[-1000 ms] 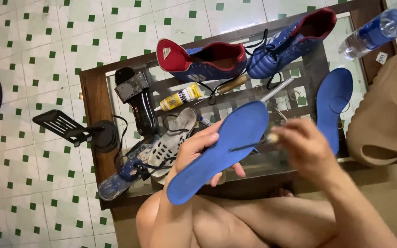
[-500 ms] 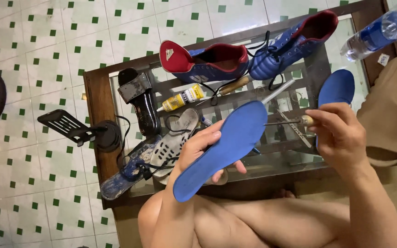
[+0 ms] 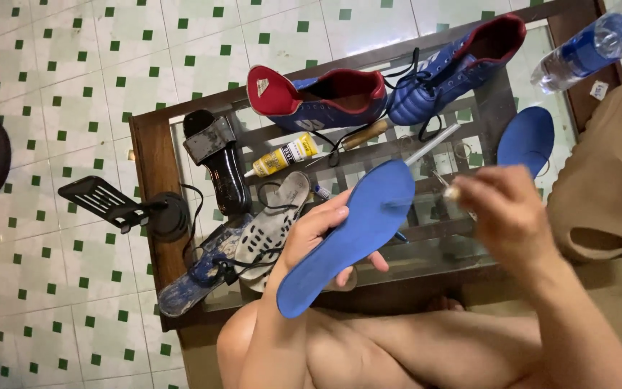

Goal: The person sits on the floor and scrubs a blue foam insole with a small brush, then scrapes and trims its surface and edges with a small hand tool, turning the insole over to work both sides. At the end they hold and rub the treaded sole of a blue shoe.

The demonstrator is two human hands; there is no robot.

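The left hand (image 3: 318,234) is closed on a blue insole (image 3: 347,238), fingers wrapped round its edge, holding it tilted above the near edge of the glass tabletop (image 3: 469,238) with its flat face turned up. The right hand (image 3: 509,216), blurred, pinches a thin pale tool (image 3: 449,191) whose tip sits just beside the insole's upper end; what kind of tool it is cannot be told. Judging by how things lie, the work on this insole looks underway rather than finished: it is out of its shoe, and a second blue insole (image 3: 527,137) lies apart on the tabletop. Two blue-and-red boots (image 3: 325,101) rest empty farther back, with a yellow glue tube (image 3: 282,157) between them and the hands.
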